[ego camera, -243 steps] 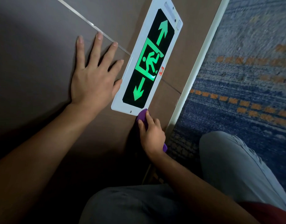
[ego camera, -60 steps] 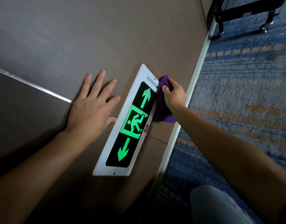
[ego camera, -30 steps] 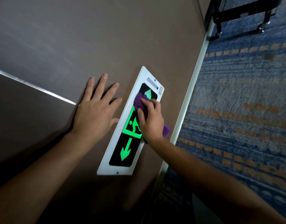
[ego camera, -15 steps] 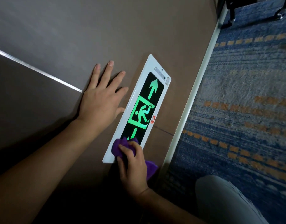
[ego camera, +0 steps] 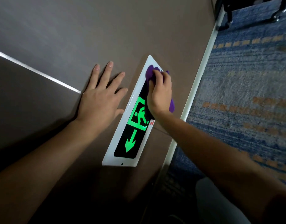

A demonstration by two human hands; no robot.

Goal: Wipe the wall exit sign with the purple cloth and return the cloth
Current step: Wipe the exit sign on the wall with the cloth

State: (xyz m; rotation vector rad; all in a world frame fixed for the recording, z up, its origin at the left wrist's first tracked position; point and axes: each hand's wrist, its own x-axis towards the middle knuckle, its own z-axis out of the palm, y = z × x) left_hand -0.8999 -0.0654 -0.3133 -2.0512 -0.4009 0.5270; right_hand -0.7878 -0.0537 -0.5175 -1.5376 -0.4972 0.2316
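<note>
The exit sign (ego camera: 132, 135) is a long white-framed black panel low on the brown wall, with a lit green running figure and a green arrow. My right hand (ego camera: 159, 92) presses the bunched purple cloth (ego camera: 150, 73) against the sign's far end, hiding the other arrow. Purple folds also stick out under the heel of that hand. My left hand (ego camera: 101, 97) lies flat on the wall just left of the sign, fingers spread, holding nothing.
A white skirting strip (ego camera: 199, 78) runs along the foot of the wall. Blue and orange patterned carpet (ego camera: 245, 88) covers the floor to the right. Black wheeled furniture legs (ego camera: 252, 10) stand at the top right. My grey-trousered knee (ego camera: 216, 204) shows at the bottom.
My right hand has swept the cloth from the sign's near end up to its far end. The left hand has stayed flat on the wall.
</note>
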